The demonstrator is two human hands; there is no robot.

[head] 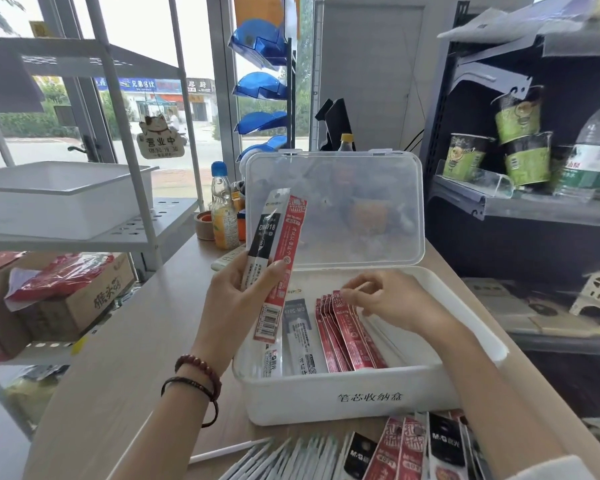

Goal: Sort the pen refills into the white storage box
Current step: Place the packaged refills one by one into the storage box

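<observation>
The white storage box (354, 396) stands open on the wooden counter, its clear lid (336, 209) raised at the back. Inside lie several red refill packs (349, 336) leaning in a row and grey-white packs (300, 336) to their left. My left hand (236, 299) holds two refill packs upright above the box's left edge: a black-and-white one (262, 237) and a red one (283, 271). My right hand (388, 301) is inside the box, its fingertips touching the top of the red row. More loose refill packs (388, 452) lie fanned on the counter in front of the box.
Bottles and a tape roll (222, 213) stand behind the box on the left. A white rack with a white bin (63, 195) is at the left, cardboard boxes below it. A dark shelf with cup noodles (520, 147) and water bottles stands at the right.
</observation>
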